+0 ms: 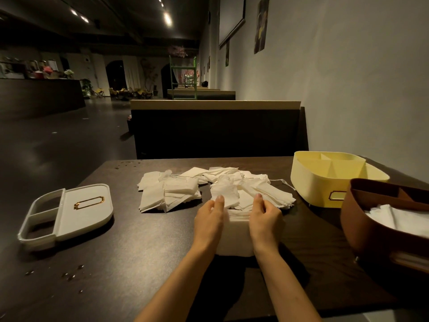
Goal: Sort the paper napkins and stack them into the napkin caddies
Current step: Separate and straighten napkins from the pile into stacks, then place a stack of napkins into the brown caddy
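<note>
Four napkin caddies and two heaps of paper napkins lie on one dark surface [144,252].

1. White caddy [234,240]: near the front edge, centre, between the two forearms. A napkin stack [239,214] shows its layered edges at the caddy's top.
2. Hands: left hand [210,219] and right hand [264,217] sit apart, one on each side of the napkin stack, fingers curled over its far edge and clamped on it.
3. Loose napkins [267,189]: an untidy white heap just beyond the hands, touching the stack's far side.
4. Second heap [171,194]: folded napkins in rough overlapping layers, left of the loose napkins, with a narrow gap between the two.
5. Grey-white caddy [69,212]: well to the left, tipped on its side, gold label frame facing up, two compartments open towards the left.
6. Yellow caddy [325,182]: upright at the far right, divided inside, with a label frame on its front wall.
7. Brown caddy [362,219]: nearest on the right, just in front of the yellow one, with white napkins [399,219] lying inside.
8. Water droplets [69,275]: scattered on the front left.
</note>
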